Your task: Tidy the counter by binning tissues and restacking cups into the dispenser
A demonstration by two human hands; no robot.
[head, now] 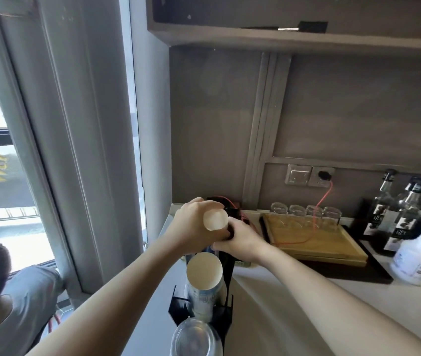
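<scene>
So the left hand [194,222] has its fingers wrapped round a pale paper cup [215,220] with the mouth facing the camera, held right above the black upright cup dispenser [226,291] on the white tabletop [294,317]. The right hand [240,244] sits just right of that cup, fingers curled onto something dark, can't tell what. A stack of paper cups [204,276] sits in the dispenser, clear plastic cups [195,337] nearer the camera, wooden tray with glass jars [317,240] off to its right

4 glass jars [305,214] – 3 dark bottles [407,214] – 1 white spray bottle [420,253] – 2 hands.
</scene>
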